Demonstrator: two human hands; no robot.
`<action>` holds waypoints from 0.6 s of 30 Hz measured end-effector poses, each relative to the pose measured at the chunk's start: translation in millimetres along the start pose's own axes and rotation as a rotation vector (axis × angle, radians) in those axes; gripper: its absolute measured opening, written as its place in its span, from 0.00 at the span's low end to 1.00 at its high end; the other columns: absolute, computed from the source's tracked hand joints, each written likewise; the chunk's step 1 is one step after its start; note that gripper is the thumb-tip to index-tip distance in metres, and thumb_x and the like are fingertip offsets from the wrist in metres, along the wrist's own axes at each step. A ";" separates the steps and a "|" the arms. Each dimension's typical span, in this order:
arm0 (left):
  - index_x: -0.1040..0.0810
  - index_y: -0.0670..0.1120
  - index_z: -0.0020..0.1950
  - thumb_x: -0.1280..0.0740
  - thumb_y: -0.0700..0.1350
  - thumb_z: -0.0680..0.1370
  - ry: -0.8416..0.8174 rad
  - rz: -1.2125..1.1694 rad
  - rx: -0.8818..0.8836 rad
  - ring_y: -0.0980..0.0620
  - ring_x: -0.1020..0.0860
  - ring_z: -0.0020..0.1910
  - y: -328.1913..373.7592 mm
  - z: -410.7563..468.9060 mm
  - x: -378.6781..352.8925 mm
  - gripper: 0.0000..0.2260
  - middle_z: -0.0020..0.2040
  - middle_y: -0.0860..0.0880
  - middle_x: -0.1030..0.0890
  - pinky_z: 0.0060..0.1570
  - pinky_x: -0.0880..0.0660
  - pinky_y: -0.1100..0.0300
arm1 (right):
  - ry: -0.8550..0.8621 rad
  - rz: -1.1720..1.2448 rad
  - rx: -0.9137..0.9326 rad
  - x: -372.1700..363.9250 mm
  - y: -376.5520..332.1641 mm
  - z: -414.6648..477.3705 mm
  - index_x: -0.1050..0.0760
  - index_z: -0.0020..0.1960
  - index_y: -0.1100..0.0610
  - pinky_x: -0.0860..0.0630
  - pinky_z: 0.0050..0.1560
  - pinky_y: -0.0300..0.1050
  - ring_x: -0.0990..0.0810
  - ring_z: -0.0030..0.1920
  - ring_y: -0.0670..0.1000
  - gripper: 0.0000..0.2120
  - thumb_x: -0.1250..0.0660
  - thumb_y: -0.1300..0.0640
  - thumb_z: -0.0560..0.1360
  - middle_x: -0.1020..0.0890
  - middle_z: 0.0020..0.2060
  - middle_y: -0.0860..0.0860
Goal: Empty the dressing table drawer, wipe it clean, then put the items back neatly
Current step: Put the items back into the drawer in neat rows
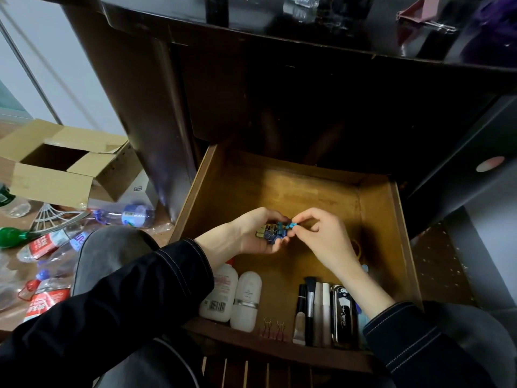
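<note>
Over the open drawer (193, 197) of the dressing table, I hold both hands close together above its bare wooden bottom. My left hand (249, 233) lies palm up, and its fingers (281, 242) curl round a small bunch of binder clips (271, 233), blue and gold ones. My right hand (324, 239) meets it from the right: thumb and forefinger pinch a single blue clip (292, 226) at the edge of the bunch, and the other fingers are loosely bent.

Along the front wall of the drawer, nearest me, things lie in a row. At the left, two white bottles (246, 301) lie side by side, touching; the left one shows a barcode. Just beside them are two small red clips (272, 329), wire handles pointing into the drawer. Next come a tube, a makeup brush (310, 301) and two pale sticks, packed close, then a glossy black case (344, 315). My right wrist passes above the far end of that row. A yellowish ring (359, 249) lies near the right wall, partly hidden by my right hand.

On the floor to the left stand an open cardboard box (53, 180) and scattered plastic bottles (50, 243). A big pink clip (419, 11) sits on the dark worktop above.
</note>
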State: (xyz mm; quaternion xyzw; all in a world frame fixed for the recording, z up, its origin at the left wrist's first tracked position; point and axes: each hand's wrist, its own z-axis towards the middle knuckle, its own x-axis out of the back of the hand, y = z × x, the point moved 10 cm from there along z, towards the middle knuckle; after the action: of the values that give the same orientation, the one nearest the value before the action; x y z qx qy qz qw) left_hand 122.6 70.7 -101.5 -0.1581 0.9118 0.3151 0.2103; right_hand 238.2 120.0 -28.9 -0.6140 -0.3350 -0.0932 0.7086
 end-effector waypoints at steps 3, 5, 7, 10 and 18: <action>0.24 0.40 0.56 0.34 0.41 0.79 0.019 0.016 -0.008 0.51 0.20 0.33 0.0 1.6 3.3 0.07 0.40 0.43 0.18 0.29 0.25 0.63 | -0.028 -0.019 -0.002 -4.7 -0.4 -0.4 0.17 0.50 0.49 0.23 0.44 0.38 0.19 0.44 0.42 0.04 0.26 0.56 0.76 0.16 0.47 0.43; 0.23 0.39 0.57 0.33 0.41 0.79 0.022 0.028 -0.013 0.51 0.20 0.33 0.3 2.1 3.8 0.08 0.41 0.42 0.18 0.30 0.25 0.64 | -0.011 0.003 -0.007 -2.6 -0.8 -0.2 0.17 0.51 0.51 0.22 0.42 0.34 0.17 0.44 0.40 0.04 0.27 0.57 0.77 0.16 0.45 0.42; 0.23 0.39 0.59 0.34 0.41 0.79 0.019 0.027 -0.015 0.51 0.20 0.34 0.5 3.2 3.6 0.10 0.42 0.42 0.18 0.29 0.25 0.64 | 0.017 0.030 -0.029 0.5 1.4 0.0 0.20 0.55 0.52 0.21 0.42 0.35 0.18 0.45 0.41 0.08 0.27 0.59 0.76 0.17 0.44 0.43; 0.21 0.40 0.60 0.35 0.42 0.80 0.015 0.022 -0.025 0.52 0.21 0.35 1.4 4.7 3.4 0.11 0.45 0.43 0.19 0.29 0.26 0.64 | 0.007 0.073 -0.076 -0.4 6.1 0.2 0.23 0.60 0.51 0.22 0.39 0.36 0.18 0.44 0.43 0.14 0.27 0.61 0.76 0.17 0.43 0.45; 0.20 0.39 0.56 0.40 0.42 0.81 0.107 -0.064 -0.090 0.50 0.23 0.34 8.3 2.5 15.2 0.11 0.42 0.41 0.19 0.30 0.26 0.62 | -0.033 0.070 -0.119 1.3 19.2 3.0 0.15 0.47 0.49 0.25 0.32 0.31 0.18 0.43 0.40 0.06 0.27 0.59 0.76 0.15 0.43 0.43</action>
State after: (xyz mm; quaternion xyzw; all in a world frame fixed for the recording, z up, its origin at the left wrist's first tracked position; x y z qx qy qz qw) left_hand 106.7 76.1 -106.4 -0.2129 0.9013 0.3400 0.1638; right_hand 248.5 127.6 -43.5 -0.6679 -0.3188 -0.0780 0.6680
